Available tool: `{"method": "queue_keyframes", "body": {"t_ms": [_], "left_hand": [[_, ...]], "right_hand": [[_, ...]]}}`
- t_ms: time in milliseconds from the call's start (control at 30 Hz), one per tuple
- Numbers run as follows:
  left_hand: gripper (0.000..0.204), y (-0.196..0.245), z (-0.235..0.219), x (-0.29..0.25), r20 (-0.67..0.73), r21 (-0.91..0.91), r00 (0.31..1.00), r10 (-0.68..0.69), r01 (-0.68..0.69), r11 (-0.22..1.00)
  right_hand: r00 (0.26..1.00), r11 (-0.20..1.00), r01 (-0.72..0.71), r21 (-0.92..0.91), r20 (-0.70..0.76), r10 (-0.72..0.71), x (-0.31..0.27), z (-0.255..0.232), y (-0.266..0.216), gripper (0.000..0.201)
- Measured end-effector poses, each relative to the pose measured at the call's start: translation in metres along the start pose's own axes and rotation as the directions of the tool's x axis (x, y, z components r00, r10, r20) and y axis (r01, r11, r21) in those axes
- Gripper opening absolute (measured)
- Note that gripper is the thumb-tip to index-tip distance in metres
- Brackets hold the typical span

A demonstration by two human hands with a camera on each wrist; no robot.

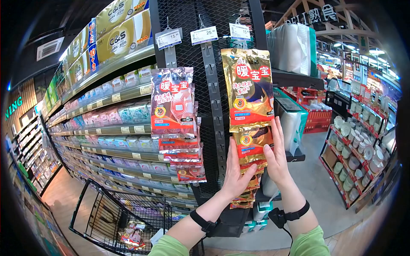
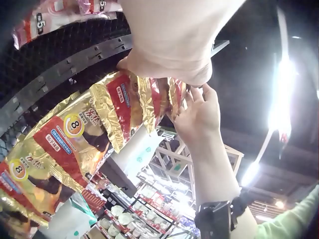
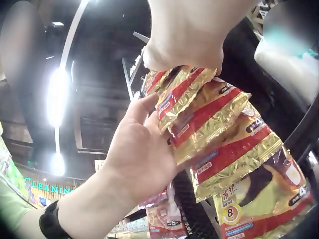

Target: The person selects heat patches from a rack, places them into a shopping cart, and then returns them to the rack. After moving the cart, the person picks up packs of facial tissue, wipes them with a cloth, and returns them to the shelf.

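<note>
Left hand (image 1: 237,170) and right hand (image 1: 278,158), fingers straight and unclenched, touching opposite sides of gold packs (image 1: 250,141) hanging on a black rack (image 1: 186,13), pink packs (image 1: 173,102) hanging to their left, price tags (image 1: 204,36) above, cart (image 1: 78,206) at lower left.

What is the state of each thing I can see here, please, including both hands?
Gold packets: hanging in a column, lower ones between the hands.
Left hand: fingers extended, touching gold packets.
Right hand: fingers extended, touching gold packets.
Pink packets: hanging, untouched.
Price tags: hanging above the packets.
Shopping cart: upright, some goods inside.
</note>
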State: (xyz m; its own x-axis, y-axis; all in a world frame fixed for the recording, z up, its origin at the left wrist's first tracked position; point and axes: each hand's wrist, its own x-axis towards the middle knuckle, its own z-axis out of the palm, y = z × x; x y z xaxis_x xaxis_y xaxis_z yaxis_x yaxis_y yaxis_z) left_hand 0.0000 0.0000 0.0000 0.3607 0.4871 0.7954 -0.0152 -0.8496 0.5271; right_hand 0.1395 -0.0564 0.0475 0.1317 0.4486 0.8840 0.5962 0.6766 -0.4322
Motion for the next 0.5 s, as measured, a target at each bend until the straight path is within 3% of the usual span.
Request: {"method": "queue_keyframes", "body": {"t_ms": [367,500], "left_hand": [[0.093,-0.004,-0.001,-0.020,-0.044,0.005,0.999,0.017,-0.017,1.000],[0.094,-0.004,-0.005,-0.027,-0.037,0.035,0.999,0.017,-0.016,0.999]], "right_hand": [[0.994,0.964,0.106,-0.246,0.018,-0.105,-0.024,0.002,-0.026,0.068],[0.983,0.960,0.183,-0.212,0.017,-0.184,-0.040,0.008,-0.034,0.067]]}}
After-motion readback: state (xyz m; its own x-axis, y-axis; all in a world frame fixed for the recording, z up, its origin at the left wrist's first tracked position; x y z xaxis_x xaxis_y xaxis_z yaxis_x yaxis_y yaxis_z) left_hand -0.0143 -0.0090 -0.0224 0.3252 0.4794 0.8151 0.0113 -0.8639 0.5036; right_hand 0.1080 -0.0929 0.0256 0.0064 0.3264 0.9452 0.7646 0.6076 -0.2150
